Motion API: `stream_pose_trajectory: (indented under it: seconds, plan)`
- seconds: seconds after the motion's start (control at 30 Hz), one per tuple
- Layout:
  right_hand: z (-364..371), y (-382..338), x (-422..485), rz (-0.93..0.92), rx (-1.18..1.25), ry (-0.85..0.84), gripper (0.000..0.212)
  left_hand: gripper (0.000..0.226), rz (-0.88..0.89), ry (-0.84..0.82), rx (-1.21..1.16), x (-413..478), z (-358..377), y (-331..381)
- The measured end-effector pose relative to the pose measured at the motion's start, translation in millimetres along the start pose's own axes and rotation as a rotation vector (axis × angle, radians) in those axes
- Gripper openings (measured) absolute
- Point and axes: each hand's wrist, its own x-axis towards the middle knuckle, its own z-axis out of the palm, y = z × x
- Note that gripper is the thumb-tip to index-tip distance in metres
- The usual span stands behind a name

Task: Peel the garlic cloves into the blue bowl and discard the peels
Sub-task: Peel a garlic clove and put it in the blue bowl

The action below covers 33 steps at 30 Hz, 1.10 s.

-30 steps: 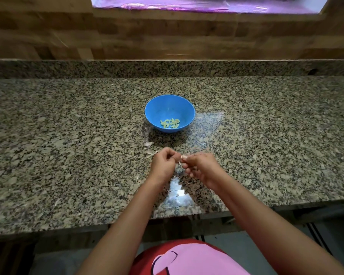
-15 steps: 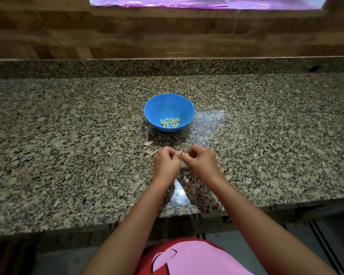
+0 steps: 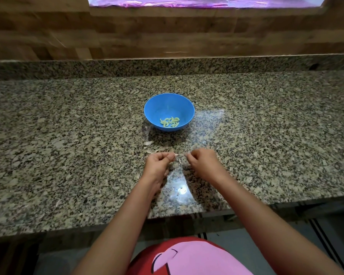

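Observation:
A blue bowl (image 3: 184,105) stands on the granite counter (image 3: 68,145) and holds several peeled pale yellow garlic cloves (image 3: 170,122). In front of it, my left hand (image 3: 159,163) pinches a small garlic clove (image 3: 176,155) at its fingertips. My right hand (image 3: 202,161) is a short gap to its right, fingers curled, pinching a thin bit of peel (image 3: 185,154). Loose peels (image 3: 148,143) lie on the counter between the bowl and my hands, and one piece (image 3: 180,160) is between the hands.
More peel scraps (image 3: 58,203) are scattered near the counter's front edge. A raised granite ledge (image 3: 167,65) and a wooden wall run along the back. The counter's front edge is just below my forearms.
My two hands, joined at the fingertips before, have drawn apart sideways. A piece of peel now shows between them.

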Motion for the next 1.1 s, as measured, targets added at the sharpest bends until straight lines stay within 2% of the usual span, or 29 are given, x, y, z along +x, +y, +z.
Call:
stream_pose_trajectory:
  seconds: [0.1,0.17,0.2,0.3,0.5,0.7,0.8,0.9,1.0,1.1]
  plan:
    - [0,-1,1,-0.012,0.023,0.093,0.026,0.008,0.004,-0.028,-0.042,0,-2,1]
    - [0,-5,1,0.019,0.321,0.021,0.010,0.009,0.019,-0.026,-0.002,-1,-2,3]
    - [-1,-8,0,0.036,0.480,-0.053,0.008,0.009,0.027,-0.022,0.018,-2,-2,4]
    - [0,-12,-2,0.058,0.653,-0.157,0.015,0.009,0.050,-0.036,0.004,-4,0,7]
    - [6,-15,-3,0.113,0.855,-0.054,0.006,0.010,0.149,-0.017,0.006,-4,5,10]
    - [4,-10,-2,0.184,1.109,-0.096,0.010,0.012,0.170,-0.002,0.054,-2,4,10]
    - [5,-5,-4,0.215,1.128,-0.142,0.010,0.012,0.205,-0.002,0.150,-1,3,8]
    - [6,-5,-6,0.187,1.004,-0.148,0.012,0.015,0.271,0.029,0.325,-1,2,6]
    - [6,-5,-5,0.168,0.925,-0.137,0.012,0.016,0.270,0.042,0.326,-2,1,6]
    - [4,-3,-4,0.183,1.010,-0.130,0.017,0.010,0.239,-0.002,0.326,-3,1,8]
